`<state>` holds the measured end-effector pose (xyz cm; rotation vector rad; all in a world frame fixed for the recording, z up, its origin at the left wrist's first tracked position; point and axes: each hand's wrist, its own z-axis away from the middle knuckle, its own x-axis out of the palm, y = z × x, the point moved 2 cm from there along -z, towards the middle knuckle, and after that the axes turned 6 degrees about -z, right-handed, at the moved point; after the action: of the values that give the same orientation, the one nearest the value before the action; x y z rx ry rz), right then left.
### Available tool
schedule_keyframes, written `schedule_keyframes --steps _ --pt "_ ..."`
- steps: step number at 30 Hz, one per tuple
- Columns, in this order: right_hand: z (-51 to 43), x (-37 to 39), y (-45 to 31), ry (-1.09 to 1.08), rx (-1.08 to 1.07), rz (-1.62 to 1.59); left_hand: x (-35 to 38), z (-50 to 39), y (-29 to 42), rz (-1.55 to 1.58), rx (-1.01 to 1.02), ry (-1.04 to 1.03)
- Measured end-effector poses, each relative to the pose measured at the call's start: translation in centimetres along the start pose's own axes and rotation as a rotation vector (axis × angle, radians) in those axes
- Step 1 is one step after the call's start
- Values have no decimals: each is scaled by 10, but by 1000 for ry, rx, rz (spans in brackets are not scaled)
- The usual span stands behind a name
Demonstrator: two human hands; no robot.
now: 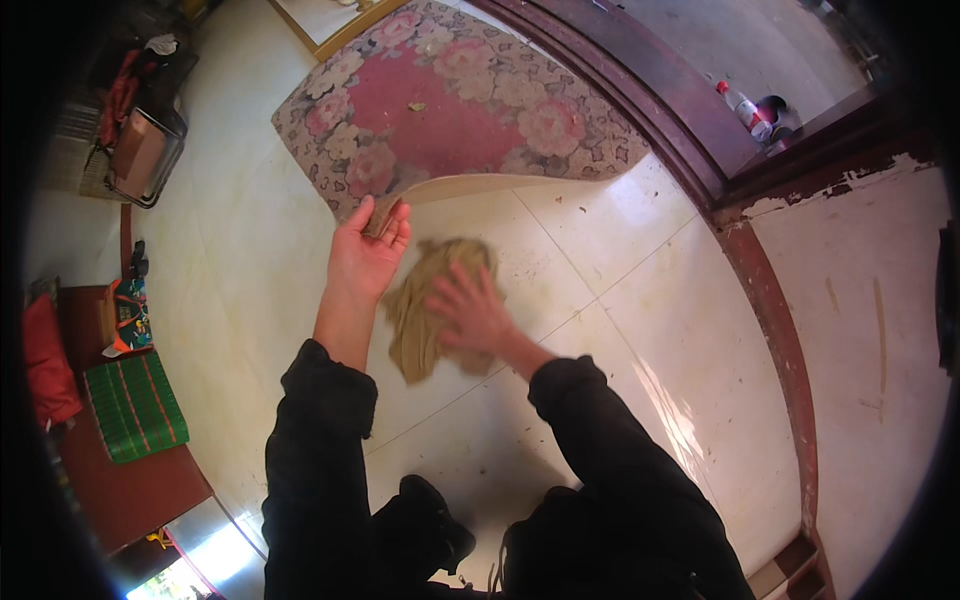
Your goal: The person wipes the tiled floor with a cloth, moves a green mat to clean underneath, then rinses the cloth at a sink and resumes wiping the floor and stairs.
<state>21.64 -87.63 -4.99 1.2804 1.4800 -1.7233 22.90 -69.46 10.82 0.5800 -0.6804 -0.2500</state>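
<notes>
My left hand (365, 251) grips a corner of a floral rug (442, 112) and holds it raised, so the rug's near edge curves up off the floor. My right hand (472, 307) lies spread, palm down, on a crumpled olive-brown cloth (416, 330); the hand is blurred. Beneath the cloth is the pale tiled floor (547, 322), with small bits of debris scattered around it. A green leaf (416, 107) rests on the rug's pink middle.
A dark red door sill (637, 82) borders the rug on the right. Beyond it stands a plastic bottle with a red cap (742, 109). At left are a reddish-brown table (135, 495) with a green striped woven item (137, 405), and a folding chair (146, 157).
</notes>
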Motion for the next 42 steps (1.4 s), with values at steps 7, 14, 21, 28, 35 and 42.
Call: schedule_keyframes --steps 7,14,21,28,35,42 --pt "48 -93 183 96 687 324 -6 14 -27 -61 -69 188" --pt "293 -110 228 166 1240 353 -90 -3 -109 64 -112 222" --pt "405 -30 39 526 942 203 -85 24 -227 80 -206 408" --pt "229 -98 157 534 703 114 -39 -13 -171 18 34 266" --pt "156 -82 189 392 807 295 -65 17 -188 -2109 564 390" --pt "145 -72 189 379 773 334 -73 -29 -140 -2514 1313 37"
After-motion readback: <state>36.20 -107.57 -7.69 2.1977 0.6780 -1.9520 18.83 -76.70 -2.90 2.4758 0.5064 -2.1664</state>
